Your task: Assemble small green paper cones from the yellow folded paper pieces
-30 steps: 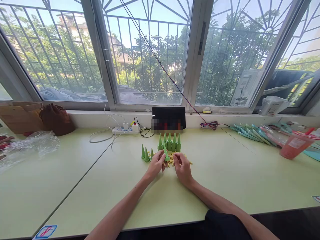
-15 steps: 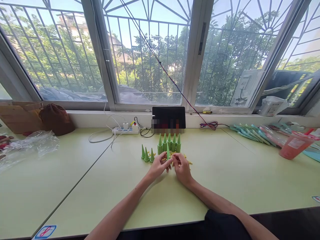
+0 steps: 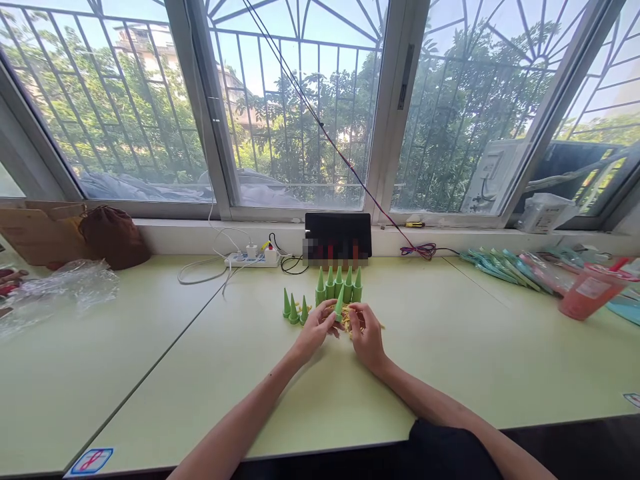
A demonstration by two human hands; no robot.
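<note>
Between the fingers and thumb of my left hand a small green cone is held upright, slightly tilted to the right. My right hand is just right of it, apart from the cone, with fingers bent together over a pile of small yellow pieces. Whether a piece is pinched there is too small to make out. Behind my hands stand several green cones on green cylinders, close together. Shorter green cones stand left of my left hand.
A dark tablet leans at the back behind the cones. Left of it lie a power strip and white cables. A red drink cup and bagged items are at right; plastic wrap and a brown bag at left.
My right hand has moved slightly right, away from the cone, down to the yellow pieces. The cone in my left hand now tips a little to the right.
</note>
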